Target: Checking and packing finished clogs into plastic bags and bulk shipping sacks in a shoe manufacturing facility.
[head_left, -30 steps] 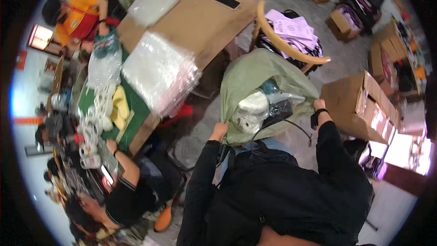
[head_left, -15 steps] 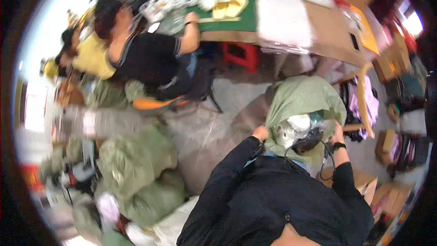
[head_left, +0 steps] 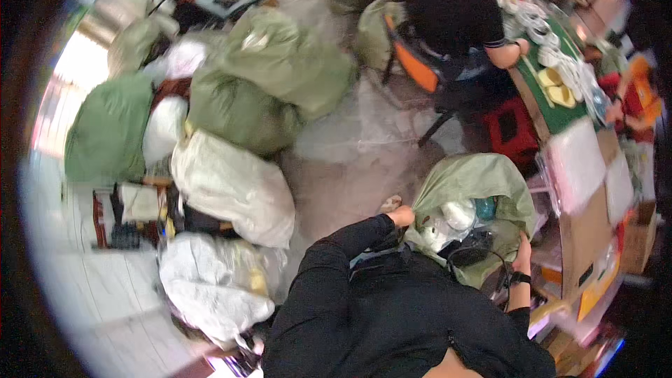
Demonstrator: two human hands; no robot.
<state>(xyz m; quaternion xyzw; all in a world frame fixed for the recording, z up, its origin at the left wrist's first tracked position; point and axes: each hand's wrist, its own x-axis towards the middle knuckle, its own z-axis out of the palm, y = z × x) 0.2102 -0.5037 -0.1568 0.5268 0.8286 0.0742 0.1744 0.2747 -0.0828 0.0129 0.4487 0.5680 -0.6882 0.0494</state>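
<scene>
The green sack (head_left: 476, 168) hangs open-mouthed right in front of my body; my left hand (head_left: 401, 216) is closed on its left edge, my right hand (head_left: 523, 253) grips its right edge; inside lie a white bundle (head_left: 459, 215), a teal item (head_left: 485, 208) and something black (head_left: 477, 243), perhaps in plastic, though blur makes that uncertain; beyond the sack stand a red stool (head_left: 509, 129) and a table (head_left: 582, 241) bearing yellow shoes (head_left: 556, 87); a seated co-worker (head_left: 455, 14) reaches onto it; off to my left, a stuffed white sack (head_left: 234, 185) rests beside olive sacks (head_left: 280, 63).
</scene>
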